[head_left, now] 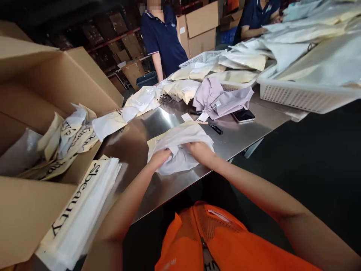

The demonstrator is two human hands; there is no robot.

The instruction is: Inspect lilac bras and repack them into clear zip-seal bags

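A frosted white and cream plastic bag (pixel 183 131) lies on the steel table in front of me, its mouth toward my body. My left hand (pixel 160 158) is closed on the near left edge of this bag. My right hand (pixel 200 152) reaches in under the film at the right, so its fingers are hidden. Whitish folds show at the opening; I cannot make out whether they are cloth or film. Just beyond the bag lie a black cutter-like tool (pixel 215 128) and white paper tags (pixel 186 117). A lilac garment (pixel 222 101) is heaped farther back, beside a phone (pixel 244 115).
An open cardboard box (pixel 93 81) on the left holds several bags. A stack of flat printed bags (pixel 84 210) is near it. White baskets (pixel 301 98) heaped with packed bags stand at the right. A person in a navy shirt (pixel 165 41) stands across the steel table (pixel 158 195).
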